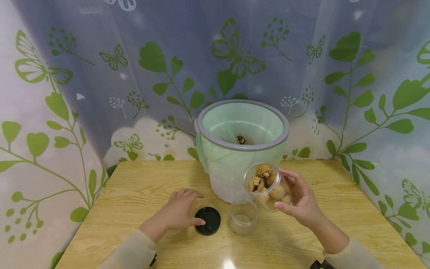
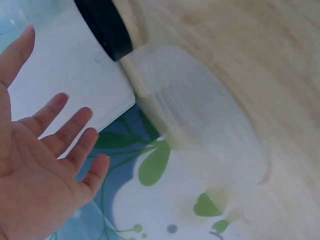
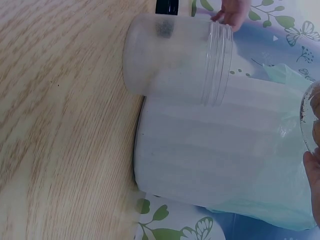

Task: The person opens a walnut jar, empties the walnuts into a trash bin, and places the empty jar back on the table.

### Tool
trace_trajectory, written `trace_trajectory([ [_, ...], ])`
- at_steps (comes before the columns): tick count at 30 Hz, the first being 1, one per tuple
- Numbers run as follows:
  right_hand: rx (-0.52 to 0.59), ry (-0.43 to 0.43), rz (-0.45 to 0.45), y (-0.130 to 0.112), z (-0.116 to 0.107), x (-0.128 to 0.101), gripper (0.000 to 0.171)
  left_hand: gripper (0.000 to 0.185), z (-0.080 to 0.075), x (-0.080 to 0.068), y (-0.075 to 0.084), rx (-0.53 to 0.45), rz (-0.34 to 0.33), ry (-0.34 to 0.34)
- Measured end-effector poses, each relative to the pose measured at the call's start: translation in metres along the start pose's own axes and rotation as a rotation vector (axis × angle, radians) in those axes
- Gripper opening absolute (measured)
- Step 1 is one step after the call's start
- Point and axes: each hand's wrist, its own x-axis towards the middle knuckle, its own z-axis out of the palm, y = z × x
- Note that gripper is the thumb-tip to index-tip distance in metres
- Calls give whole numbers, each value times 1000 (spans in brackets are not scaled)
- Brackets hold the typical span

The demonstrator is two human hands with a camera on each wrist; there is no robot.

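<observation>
My right hand (image 1: 300, 201) grips a clear jar (image 1: 283, 198) of walnuts (image 1: 277, 192), its uncapped mouth tilted toward me and to the left. Some shells look cracked. Below and left of it, an empty clear jar (image 1: 243, 223) stands upright on the table, also seen in the right wrist view (image 3: 175, 57). A round black lid (image 1: 211, 221) lies left of that jar. With fingers spread, my left hand (image 1: 178, 209) hovers by the lid, its thumb over the lid's edge in the head view. In the left wrist view the left palm (image 2: 40, 170) holds nothing.
Behind the jars stands a pale bin (image 1: 223, 183) with a grey rim (image 1: 242, 146) and a green liner bag. A piece of walnut shell (image 1: 240, 140) lies inside. Patterned curtains (image 1: 188, 48) hang around the wooden table (image 1: 144, 179).
</observation>
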Motion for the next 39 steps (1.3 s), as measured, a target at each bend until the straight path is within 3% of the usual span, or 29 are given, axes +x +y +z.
trace_trajectory([
  [9, 11, 6, -19, 1, -3, 0, 78, 60, -20, -3, 11, 0, 37, 125],
  [17, 24, 4, -33, 0, -5, 1, 76, 49, -30, 0, 16, 10, 83, 286],
  [28, 30, 18, -20, -2, -9, -2, 76, 49, -46, 10, 23, 12, 166, 483],
  [34, 37, 21, -14, -3, -11, -2, 76, 50, -54, 17, 30, 1, 247, 611],
  [39, 32, 35, -14, -5, -12, -2, 78, 50, -60, 23, 38, -1, 273, 660],
])
